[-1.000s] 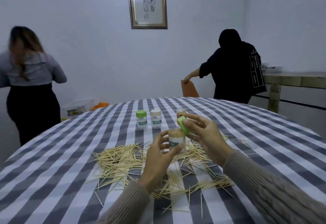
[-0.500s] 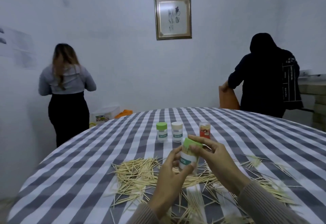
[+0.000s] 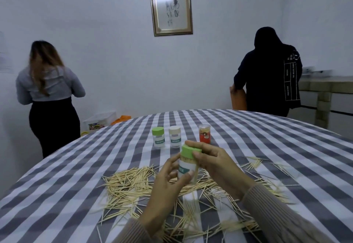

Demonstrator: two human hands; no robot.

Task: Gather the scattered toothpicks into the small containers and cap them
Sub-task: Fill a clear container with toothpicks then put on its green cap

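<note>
1. Green cap (image 3: 191, 150): seated on the held container (image 3: 186, 170), pinched at its rim by the right hand (image 3: 214, 161); it sits slightly tilted, so full closure cannot be told.
2. Held container: gripped round its body by the left hand (image 3: 168, 179), raised just above the counter (image 3: 76, 166), packed with toothpicks.
3. Recommended handling: body kept steady and upright, cap pressed down evenly until square; stray tips should be kept off the rim.
4. Loose toothpicks (image 3: 131, 181): many scattered across the counter, uncollected.
5. Three capped containers (image 3: 174, 136): standing beyond the hands.
</note>
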